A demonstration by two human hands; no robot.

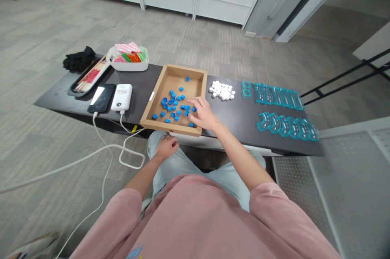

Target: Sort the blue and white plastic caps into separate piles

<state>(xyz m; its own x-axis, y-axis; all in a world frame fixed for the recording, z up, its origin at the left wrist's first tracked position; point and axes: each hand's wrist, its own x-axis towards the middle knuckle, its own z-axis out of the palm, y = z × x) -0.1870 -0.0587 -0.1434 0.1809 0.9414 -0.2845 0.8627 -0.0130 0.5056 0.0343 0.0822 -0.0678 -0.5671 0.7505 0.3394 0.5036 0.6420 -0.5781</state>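
My right hand (201,114) reaches over the right side of a shallow cardboard box (145,117). Its thumb and fingers are apart, close above small blue pieces (173,102) that lie scattered in the box. Nothing shows between those fingers; whether a fingertip touches a piece I cannot tell. My left hand (167,147) rests on my left thigh, just in front of the box, its fingers curled in and no object visible in it. Right of the box lies a pile of small white pieces (222,90) on the dark table (234,122).
Clear teal-edged plastic parts lie at right: a back row (278,96), a front row of curved ones (286,126) and small squares (245,90). At left are a phone (101,98), a power bank (122,97) with cables, a black tray (91,76) and a white basket (131,66).
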